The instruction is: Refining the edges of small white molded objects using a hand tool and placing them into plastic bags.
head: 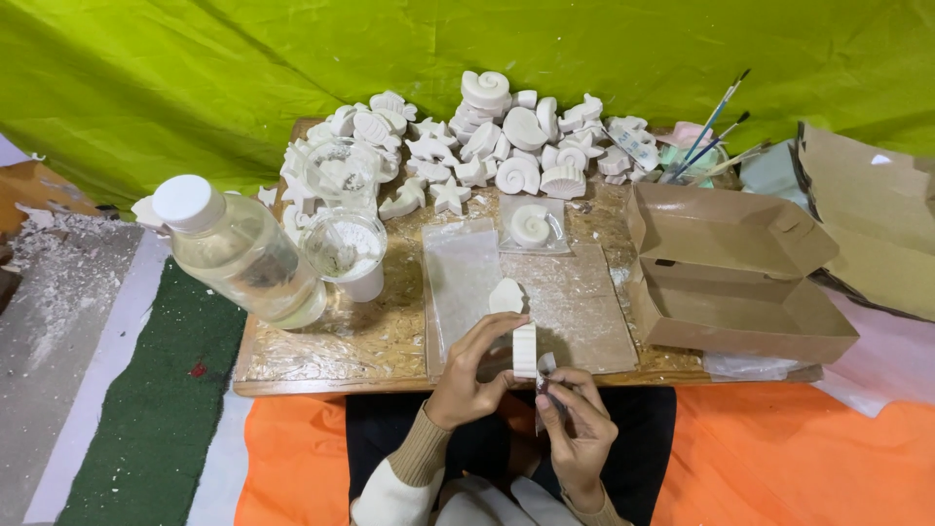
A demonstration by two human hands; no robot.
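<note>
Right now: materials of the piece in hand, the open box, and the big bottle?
Piece, pinched in the left hand, right hand at its lower end: matte white, chalky, ribbed; probably cast plaster, like the shell pile. Box: plain brown cardboard, dull, folded flaps. Bottle: clear glossy plastic by its look, clear liquid inside, white cap.

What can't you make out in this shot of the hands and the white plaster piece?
Head view only:
- Small item under the right hand: hidden by its fingers.
- Face of the ribbed white plaster piece in the left hand: seen edge-on.
- Inner plaster shapes of the white pile: covered by outer ones.
- Thin paintbrush bases: behind clutter.
</note>
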